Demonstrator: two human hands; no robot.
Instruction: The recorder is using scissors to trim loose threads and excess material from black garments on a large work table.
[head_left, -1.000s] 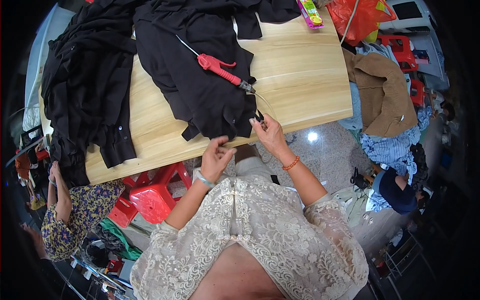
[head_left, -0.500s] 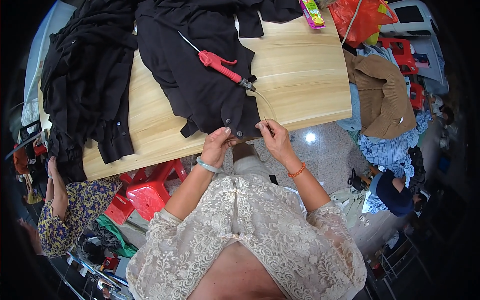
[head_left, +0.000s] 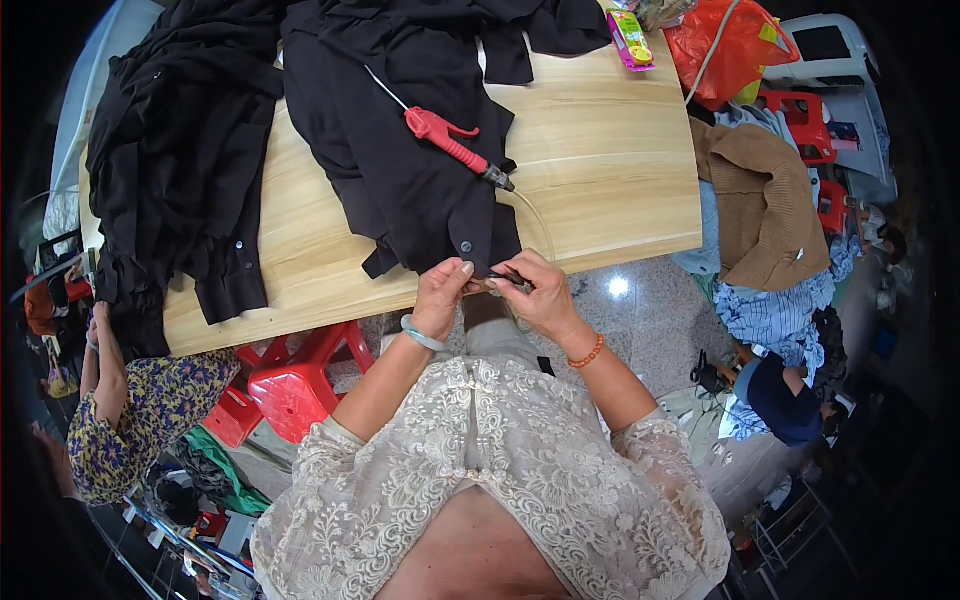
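A black buttoned garment (head_left: 400, 180) lies over the front edge of the table, its lower end drawn toward me. My left hand (head_left: 440, 298) is closed, pinching the fabric edge just below a dark button (head_left: 466, 247). In my right hand (head_left: 540, 298) is a small dark pointed tool (head_left: 512, 281), its tip close to the left fingertips at the cloth; its exact kind is partly hidden by the fingers. A red air blow gun (head_left: 445, 137) with a metal nozzle rests on the garment, its pale hose (head_left: 541, 220) running off to the right.
Another black garment (head_left: 180, 170) covers the left of the wooden table (head_left: 600, 160). A co-worker's arm (head_left: 108, 370) reaches to its left end. Red stools (head_left: 295, 390) stand below. Brown knitwear (head_left: 765, 200) and a red plastic bag (head_left: 710, 50) are at the right.
My right hand has come left and closer to my left hand, turning the dark tool's tip toward the cloth. My left hand still pinches the garment, slightly lower.
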